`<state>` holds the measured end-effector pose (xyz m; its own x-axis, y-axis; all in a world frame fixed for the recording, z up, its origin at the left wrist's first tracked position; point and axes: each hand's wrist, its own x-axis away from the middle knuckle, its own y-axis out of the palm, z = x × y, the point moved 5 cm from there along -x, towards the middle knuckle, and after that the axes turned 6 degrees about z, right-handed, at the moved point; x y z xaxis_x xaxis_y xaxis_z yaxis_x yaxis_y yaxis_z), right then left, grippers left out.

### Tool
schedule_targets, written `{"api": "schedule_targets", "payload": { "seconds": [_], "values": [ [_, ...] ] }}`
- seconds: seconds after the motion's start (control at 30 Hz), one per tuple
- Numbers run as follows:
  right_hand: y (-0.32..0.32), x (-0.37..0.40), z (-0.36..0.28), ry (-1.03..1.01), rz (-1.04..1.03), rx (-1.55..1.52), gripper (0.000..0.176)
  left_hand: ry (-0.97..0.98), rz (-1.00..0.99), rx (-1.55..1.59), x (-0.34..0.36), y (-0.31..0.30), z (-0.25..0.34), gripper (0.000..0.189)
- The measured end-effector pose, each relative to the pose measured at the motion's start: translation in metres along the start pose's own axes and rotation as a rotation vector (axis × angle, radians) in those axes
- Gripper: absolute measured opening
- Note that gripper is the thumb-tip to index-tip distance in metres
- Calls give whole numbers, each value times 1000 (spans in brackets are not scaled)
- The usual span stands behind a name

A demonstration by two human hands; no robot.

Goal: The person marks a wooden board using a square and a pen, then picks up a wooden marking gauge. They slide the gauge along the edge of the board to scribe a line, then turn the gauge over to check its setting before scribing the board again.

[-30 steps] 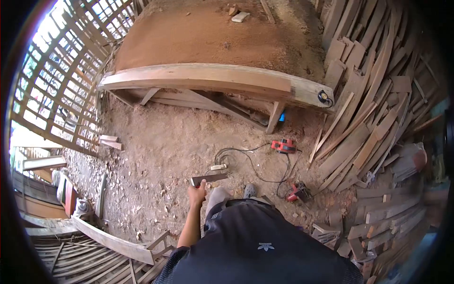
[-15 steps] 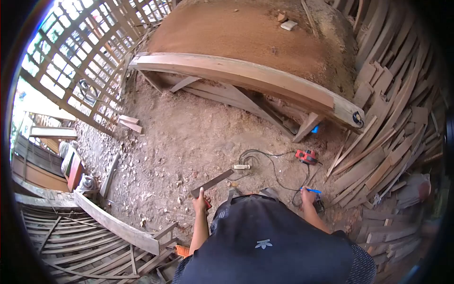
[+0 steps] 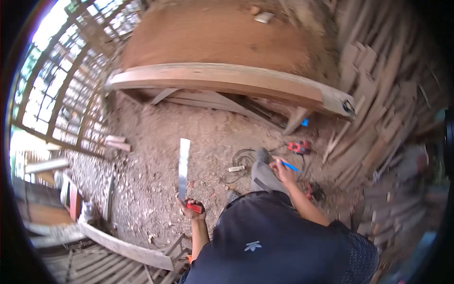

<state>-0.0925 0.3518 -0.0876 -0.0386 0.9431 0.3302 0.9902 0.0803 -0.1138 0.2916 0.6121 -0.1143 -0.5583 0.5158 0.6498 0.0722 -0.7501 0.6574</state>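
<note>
In my left hand [image 3: 193,210] is a try square, gripped by its red handle [image 3: 194,207]. Its long metal blade [image 3: 184,165] points away from me, over the ground, and catches the light. My right hand [image 3: 283,171] has its fingers closed on a blue pen [image 3: 290,166], held near my raised knee. A long wooden workbench [image 3: 217,78] with a plank along its top stands in front of me, apart from both hands.
A red power tool [image 3: 299,147] lies on the ground near the bench leg, with cords and a pale socket block [image 3: 236,168] beside it. Stacked boards [image 3: 378,118] fill the right side. Long planks [image 3: 127,244] lie at lower left, below a wooden lattice [image 3: 61,80].
The try square's blade has swung from pointing right to pointing forward. My right hand has moved forward and left with the pen. One leg has stepped forward, and the view has shifted.
</note>
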Motion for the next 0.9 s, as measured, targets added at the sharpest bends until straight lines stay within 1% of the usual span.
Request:
{"api": "schedule_targets", "payload": {
  "seconds": [0.03,0.1,0.13,0.2,0.23,0.27,0.3,0.33,0.4,0.43,0.47,0.53,0.6,0.67,0.7,0.73,0.77,0.8,0.83,0.87,0.9],
  "values": [
    [6,-6,-19,-38,-51,-8,32,-38,-5,-35,0,24,-10,51],
    [23,-24,-60,-161,-181,0,32,43,-110,5,-4,89,-28,50],
    [33,-28,-87,-231,-258,18,31,34,-108,-16,-8,118,-41,50],
    [42,-32,-156,-400,-379,215,34,110,-222,-167,-17,182,-71,50],
    [44,-39,-177,-391,-371,202,34,161,-287,-268,-22,211,-90,51],
    [48,-45,-195,-398,-420,93,38,212,-355,-370,-25,241,-113,53],
    [47,-52,-212,-402,-465,-22,42,346,-464,-569,-12,282,-135,62],
    [40,-61,-228,-389,-452,-44,42,477,-575,-769,8,326,-156,71],
    [18,-79,-265,-561,-359,-90,46,794,-895,-1145,37,407,-194,92],
    [5,-92,-271,-509,-340,-195,47,990,-1085,-1284,34,432,-215,99],
    [-8,-106,-274,-496,-330,-204,47,1188,-1281,-1405,30,451,-237,105],
    [-39,-136,-271,-388,-173,-263,47,1166,-1408,-1631,39,486,-272,111],
    [-69,-156,-275,-396,-45,-141,35,1193,-1466,-1810,42,509,-300,115],
    [-84,-177,-256,-390,3,-73,32,1015,-1503,-1972,39,518,-322,117],
    [-90,-185,-249,-354,22,-91,27,998,-1506,-1973,38,522,-327,117],
    [-95,-190,-246,-348,25,-85,27,971,-1526,-2012,36,525,-333,117],
    [-101,-195,-242,-299,62,-81,26,947,-1547,-2048,34,526,-338,118],
    [-109,-198,-236,-251,98,-78,25,942,-1551,-2041,29,526,-340,118],
    [-122,-203,-231,-280,146,-84,26,911,-1469,-1978,21,527,-335,116],
    [-142,-205,-227,-251,244,-98,27,880,-1389,-1917,12,529,-327,115],
    [-165,-205,-225,-220,341,-112,28,835,-1341,-1956,4,528,-317,112]
  ]
}}
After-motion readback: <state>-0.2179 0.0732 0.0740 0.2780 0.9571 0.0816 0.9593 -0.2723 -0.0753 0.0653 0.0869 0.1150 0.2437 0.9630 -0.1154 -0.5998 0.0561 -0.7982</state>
